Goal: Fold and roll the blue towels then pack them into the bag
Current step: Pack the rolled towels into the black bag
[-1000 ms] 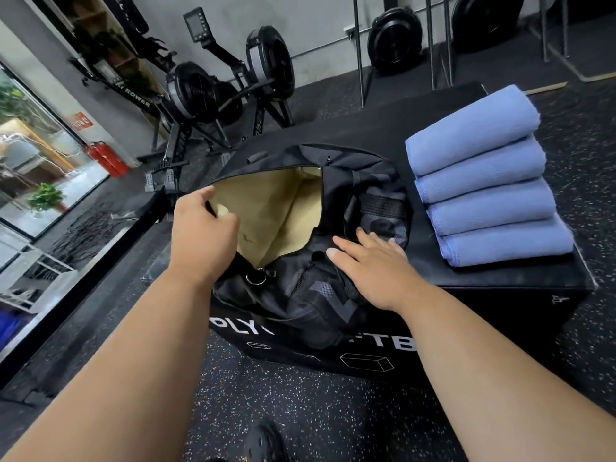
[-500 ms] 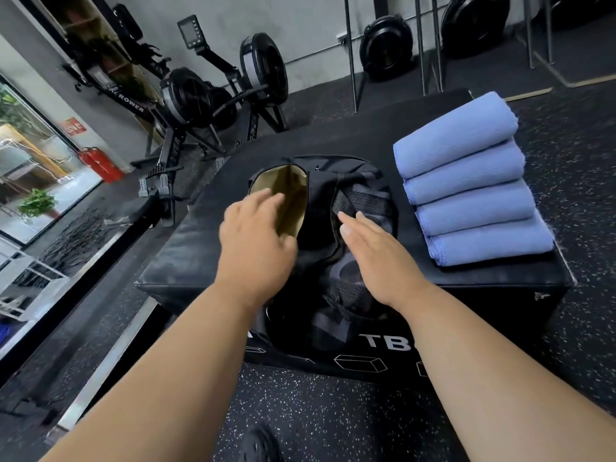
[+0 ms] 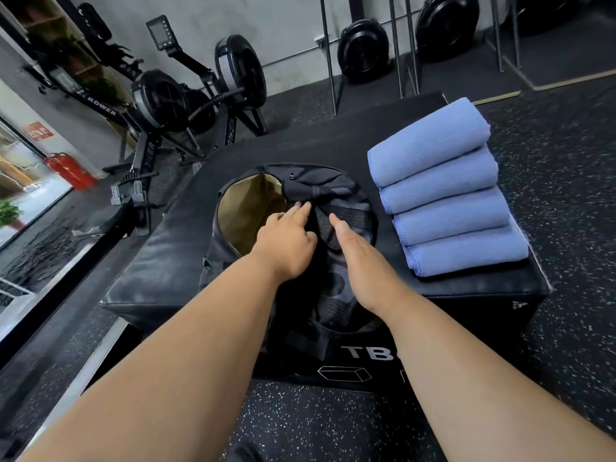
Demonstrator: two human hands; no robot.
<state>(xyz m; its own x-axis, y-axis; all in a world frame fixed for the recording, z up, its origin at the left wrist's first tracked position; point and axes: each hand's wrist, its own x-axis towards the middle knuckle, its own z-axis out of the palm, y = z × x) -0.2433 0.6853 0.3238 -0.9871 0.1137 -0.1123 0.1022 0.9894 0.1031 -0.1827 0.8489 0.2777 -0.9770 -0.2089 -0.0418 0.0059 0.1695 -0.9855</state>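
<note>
bag [image 3: 333, 191] partly hidden by forearms

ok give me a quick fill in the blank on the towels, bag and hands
1. The folded towels number ____.
2. The towels lie to the ____ of the bag.
3. The bag's lining is ____ in colour.
4. The left hand and right hand both rest on the ____.

Missing words: four; right; tan; bag
</note>
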